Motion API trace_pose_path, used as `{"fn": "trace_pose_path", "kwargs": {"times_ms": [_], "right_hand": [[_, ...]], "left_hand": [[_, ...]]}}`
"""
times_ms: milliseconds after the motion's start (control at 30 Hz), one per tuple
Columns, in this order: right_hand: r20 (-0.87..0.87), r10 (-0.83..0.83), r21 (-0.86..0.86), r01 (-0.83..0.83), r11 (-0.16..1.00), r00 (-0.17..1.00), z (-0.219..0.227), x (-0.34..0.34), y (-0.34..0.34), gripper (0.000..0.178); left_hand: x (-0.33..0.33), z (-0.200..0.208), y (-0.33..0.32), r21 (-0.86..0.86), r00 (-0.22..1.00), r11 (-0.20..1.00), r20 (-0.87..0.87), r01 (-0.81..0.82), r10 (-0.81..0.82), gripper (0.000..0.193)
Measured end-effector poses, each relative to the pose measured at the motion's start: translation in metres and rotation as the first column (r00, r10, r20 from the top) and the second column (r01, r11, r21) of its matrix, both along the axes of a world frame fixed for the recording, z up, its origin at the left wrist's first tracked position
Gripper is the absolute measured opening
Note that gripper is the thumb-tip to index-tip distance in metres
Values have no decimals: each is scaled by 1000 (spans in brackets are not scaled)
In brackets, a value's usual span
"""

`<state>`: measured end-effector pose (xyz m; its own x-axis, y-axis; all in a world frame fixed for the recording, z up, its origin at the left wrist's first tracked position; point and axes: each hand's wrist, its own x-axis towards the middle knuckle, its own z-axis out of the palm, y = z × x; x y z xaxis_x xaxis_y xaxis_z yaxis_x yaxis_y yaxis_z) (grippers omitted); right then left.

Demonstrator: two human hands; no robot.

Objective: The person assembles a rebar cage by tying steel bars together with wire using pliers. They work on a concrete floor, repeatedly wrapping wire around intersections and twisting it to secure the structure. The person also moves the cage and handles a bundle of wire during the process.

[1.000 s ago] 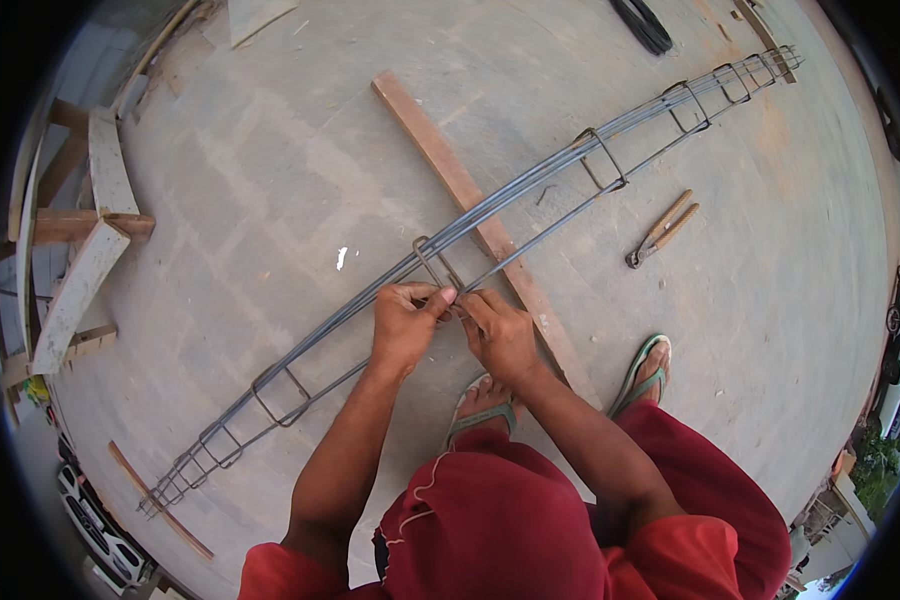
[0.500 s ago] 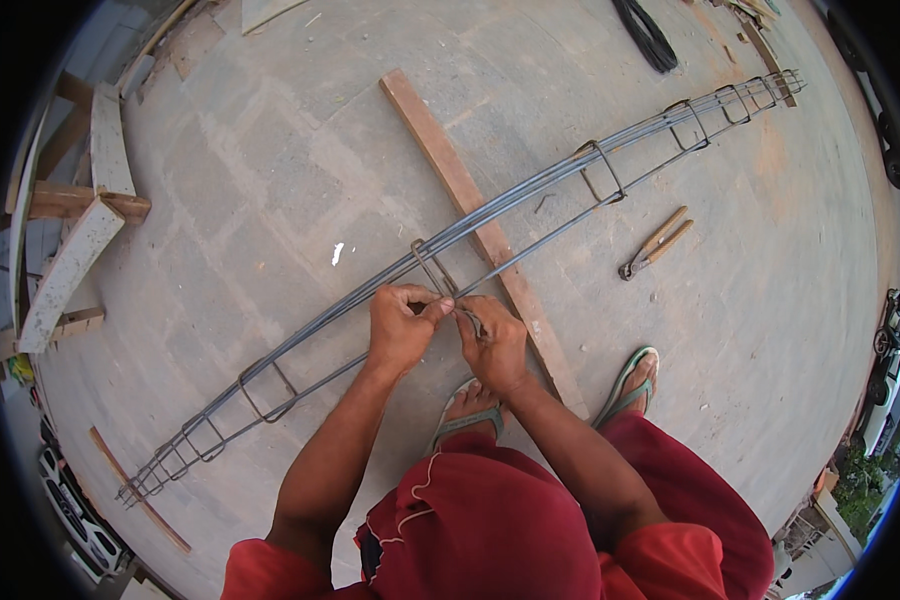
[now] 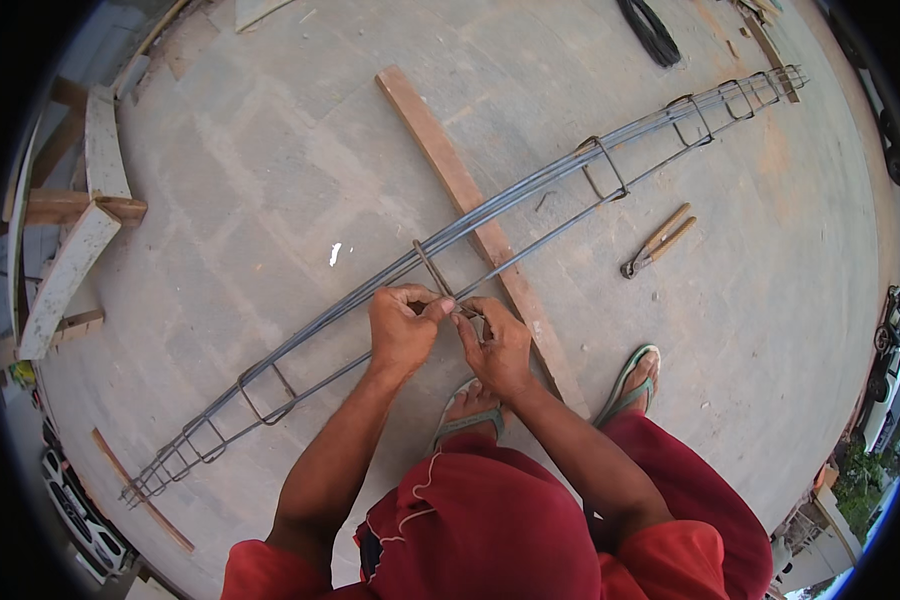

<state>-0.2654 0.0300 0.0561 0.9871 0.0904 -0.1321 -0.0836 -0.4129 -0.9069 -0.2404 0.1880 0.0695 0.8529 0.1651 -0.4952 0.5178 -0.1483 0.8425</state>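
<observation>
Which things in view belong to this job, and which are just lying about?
Likely in the job:
rebar cage
stirrup, left hand and right hand at its near corner
plank under the cage

Seemingly lying about:
pincers, idle but perhaps for this work
black coil
whitish boards at left

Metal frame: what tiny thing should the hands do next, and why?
Perhaps the left hand should steady the metal loop against the rod nearest the feet, because it and the right hand meet at that corner. Anything pinched there is too small to make out.
</observation>
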Motion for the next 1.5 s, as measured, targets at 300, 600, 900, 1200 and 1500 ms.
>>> {"fn": "trace_pose_path", "kwargs": {"times_ms": [300, 600, 900, 1200, 1500], "right_hand": [[-313, -89, 28, 103, 994, 946, -8, -44, -3, 21], [-592, -204, 395, 501, 770, 779, -32, -33, 32, 26], [-756, 92, 605, 638, 477, 648, -20, -25, 24, 19], [-757, 19, 554, 627, 548, 653, -21, -21, 21, 19], [-863, -41, 398, 727, 560, 504, -5, -16, 21, 17]], "left_hand": [[2, 6, -2, 103, 998, 994, -52, 29, -24, 10], [3, 5, -6, 236, 994, 968, 94, -84, 64, 26], [4, 8, -2, 125, 998, 992, -67, -10, 19, 19], [5, 6, -4, 39, 990, 997, -125, -59, 64, 11], [5, 1, -1, -48, 988, 995, -131, -82, 75, 11]]}}
